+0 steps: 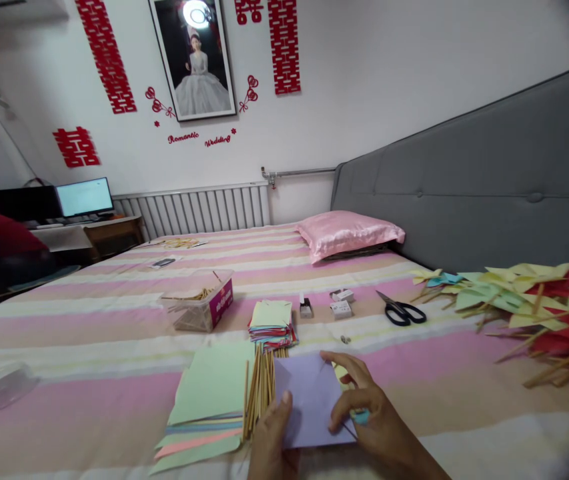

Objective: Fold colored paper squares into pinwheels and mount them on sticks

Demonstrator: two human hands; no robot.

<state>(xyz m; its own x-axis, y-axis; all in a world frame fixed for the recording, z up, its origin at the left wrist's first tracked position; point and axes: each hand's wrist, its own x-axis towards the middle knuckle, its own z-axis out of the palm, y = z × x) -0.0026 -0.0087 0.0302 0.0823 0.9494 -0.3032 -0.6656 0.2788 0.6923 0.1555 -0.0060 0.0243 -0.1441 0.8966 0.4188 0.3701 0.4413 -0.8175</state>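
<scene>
A square sheet of purple paper is held up between my two hands. My left hand grips its lower left edge, with the thumb on top. My right hand holds the right side, with fingers on the top corner and the face. A dark line like a slit runs in from the lower right corner. Bits of yellow and blue paper show behind my right fingers. Just left of the sheet lie a bundle of thin wooden sticks and a fanned stack of larger coloured paper.
Beyond are a stack of small squares, a plastic box of sticks, small boxes and black-handled scissors. Paper pinwheels pile up at right. A clear lid lies left, a pink pillow at the back.
</scene>
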